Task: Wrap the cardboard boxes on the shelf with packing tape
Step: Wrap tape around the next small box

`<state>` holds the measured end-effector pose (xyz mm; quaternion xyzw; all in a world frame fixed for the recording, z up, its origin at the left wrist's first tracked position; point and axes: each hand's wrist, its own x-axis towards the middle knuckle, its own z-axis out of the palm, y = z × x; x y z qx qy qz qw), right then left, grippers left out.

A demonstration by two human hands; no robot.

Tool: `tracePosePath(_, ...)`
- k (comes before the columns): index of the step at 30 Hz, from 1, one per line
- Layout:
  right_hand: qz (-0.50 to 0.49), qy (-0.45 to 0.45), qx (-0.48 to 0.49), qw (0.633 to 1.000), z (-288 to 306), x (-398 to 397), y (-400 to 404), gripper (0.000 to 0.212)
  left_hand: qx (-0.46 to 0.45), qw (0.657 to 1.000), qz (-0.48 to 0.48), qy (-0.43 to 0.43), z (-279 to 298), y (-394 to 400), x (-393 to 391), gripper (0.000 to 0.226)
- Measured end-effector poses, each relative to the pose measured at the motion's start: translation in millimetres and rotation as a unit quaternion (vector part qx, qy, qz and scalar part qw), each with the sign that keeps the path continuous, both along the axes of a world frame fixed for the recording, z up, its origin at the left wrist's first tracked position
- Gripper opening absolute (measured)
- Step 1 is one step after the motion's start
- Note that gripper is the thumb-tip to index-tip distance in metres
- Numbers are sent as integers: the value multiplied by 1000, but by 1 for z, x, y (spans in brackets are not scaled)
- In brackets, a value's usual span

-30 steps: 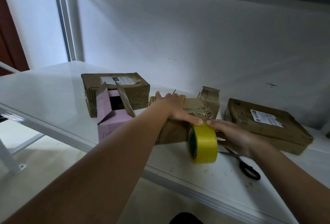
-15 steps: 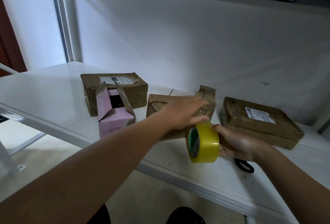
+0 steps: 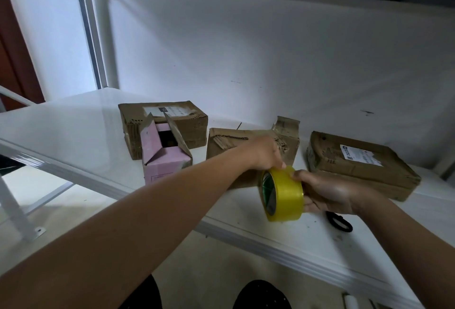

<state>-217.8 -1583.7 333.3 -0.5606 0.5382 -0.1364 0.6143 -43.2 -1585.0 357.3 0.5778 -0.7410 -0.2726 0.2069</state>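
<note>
1. The right hand (image 3: 330,191) holds the yellow tape roll (image 3: 282,194) in front of the middle box (image 3: 234,143) on the shelf (image 3: 73,131).
2. The left hand (image 3: 264,152) pinches the roll's top edge.
3. The tape end could slip and stick back down.

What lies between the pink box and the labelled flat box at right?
In the head view, the middle cardboard box lies between them, the left hand over it.

Left hand (image 3: 264,153): arm extended, fingers curled downward, fingertips pinching. Right hand (image 3: 327,193): palm facing left, fingers curled in a grip.
</note>
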Motion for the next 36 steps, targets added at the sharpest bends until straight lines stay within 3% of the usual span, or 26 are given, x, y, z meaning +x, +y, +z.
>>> tracePosePath(7,-4,41,-41,998,3,2,5,25,-11,997,-4,-70,5,2,-4,15)
tracePosePath(11,0,106,-126,986,-1,7,4,26,-161,959,12,-232,-6,9,-9,10)
tracePosePath(18,-16,115,-209,971,-9,8,1,48,-316,919,-5,-234,-13,14,-13,25)
tracePosePath(22,-79,18,-265,961,-13,13,-1,22,-313,930,24,-190,-3,12,-4,10)
tracePosePath(24,-76,-15,-279,957,-12,13,0,23,-303,936,34,-176,5,9,-1,11)
tracePosePath(25,-85,-21,-285,955,-11,10,1,24,-297,940,44,-161,10,8,2,18)
tracePosePath(27,-109,-20,-290,950,-12,1,0,22,-252,955,89,-125,19,0,15,54)
tracePosePath(28,-119,-14,-289,950,-14,-5,-1,21,-207,963,106,-136,22,-3,27,74)
tracePosePath(30,-136,6,-285,949,-20,-15,-3,20,-115,959,101,-240,24,-9,50,97)
tracePosePath(32,-153,27,-281,947,-27,-23,-6,20,-74,941,60,-325,16,-11,62,95)
tracePosePath(36,-161,57,-280,945,-29,-20,-14,20,-174,916,-12,-361,-4,-15,46,60)
